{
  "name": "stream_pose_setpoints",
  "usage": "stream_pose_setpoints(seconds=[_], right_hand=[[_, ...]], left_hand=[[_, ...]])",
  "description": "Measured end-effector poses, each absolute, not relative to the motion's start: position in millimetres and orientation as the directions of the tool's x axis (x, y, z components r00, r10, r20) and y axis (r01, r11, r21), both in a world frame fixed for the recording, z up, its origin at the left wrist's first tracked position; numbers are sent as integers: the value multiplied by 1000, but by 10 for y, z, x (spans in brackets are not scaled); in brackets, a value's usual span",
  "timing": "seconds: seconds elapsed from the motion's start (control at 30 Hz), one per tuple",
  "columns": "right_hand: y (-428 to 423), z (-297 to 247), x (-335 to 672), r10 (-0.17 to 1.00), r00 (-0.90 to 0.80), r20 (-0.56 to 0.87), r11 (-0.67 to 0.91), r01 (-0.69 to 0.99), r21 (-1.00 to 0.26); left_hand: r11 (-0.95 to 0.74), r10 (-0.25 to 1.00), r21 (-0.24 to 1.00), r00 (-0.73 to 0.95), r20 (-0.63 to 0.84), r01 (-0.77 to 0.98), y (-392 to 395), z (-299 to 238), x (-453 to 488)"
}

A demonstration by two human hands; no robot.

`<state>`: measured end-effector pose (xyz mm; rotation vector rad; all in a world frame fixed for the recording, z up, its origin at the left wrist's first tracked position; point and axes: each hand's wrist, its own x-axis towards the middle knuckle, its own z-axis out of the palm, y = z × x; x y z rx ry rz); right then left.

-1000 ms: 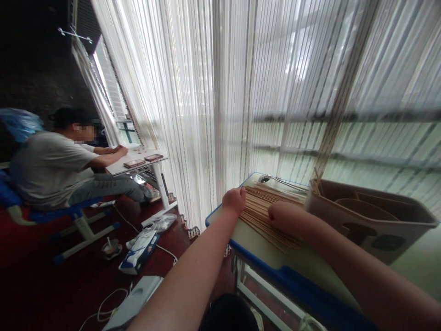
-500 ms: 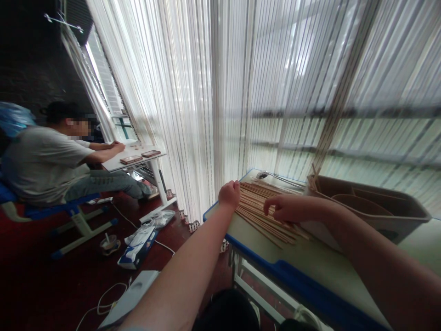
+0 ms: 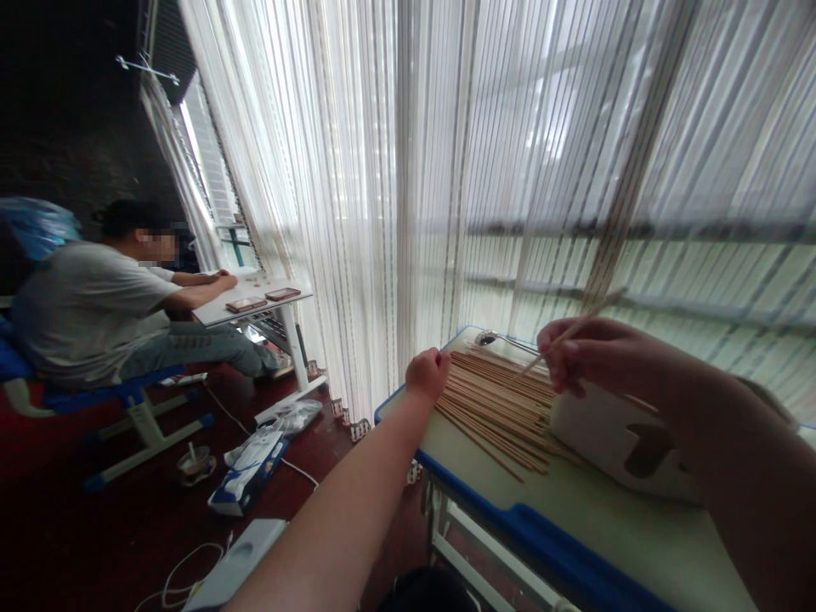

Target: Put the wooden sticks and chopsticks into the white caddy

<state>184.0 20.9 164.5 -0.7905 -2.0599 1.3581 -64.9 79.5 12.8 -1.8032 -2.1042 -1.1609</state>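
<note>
While the right hand pinched one thin stick between its fingertips, the left hand curled into a fist against the other sticks, its grip on them unclear. These lay fanned across the desk; a brushing forearm might have rolled some off. Half a second earlier, the right hand sat lower.

own body | left hand: bare | left forearm: bare down to bottom frame edge | right hand: bare | right forearm: bare, shadowed | black clothing: rounded outline, bottom centre, too dark for detail
</note>
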Motion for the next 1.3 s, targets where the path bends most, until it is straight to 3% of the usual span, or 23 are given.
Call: stream_pose_setpoints(seconds=[0.1,0.17,0.3,0.47,0.7,0.83,1.07,1.3], right_hand=[[153,1730,1864,847,-485,220,289,72,-955],[135,1801,1880,875,-347,338,375,43,-926],[144,1927,1964,777,-100,622,622,-35,-782],[30,2059,2122,667,61,742,734,117,-669],[-105,2176,2276,695,-48,718,642,490,-589],[69,2112,2348,760,-183,623,533,725,-437],[234,2048,2325,831,-285,478,459,836,-300],[265,2006,2287,823,-308,476,476,833,-283]], left_hand=[[-23,790,441,-254,558,897,798,127,-654],[-16,801,438,-250,543,899,802,126,-663],[1,813,433,-252,524,902,828,116,-683],[1,817,440,-255,518,898,856,107,-696],[2,810,431,-254,529,902,848,107,-688],[0,807,428,-253,534,904,863,89,-697],[4,805,426,-255,536,905,869,87,-699],[16,805,426,-264,531,905,883,78,-704]])
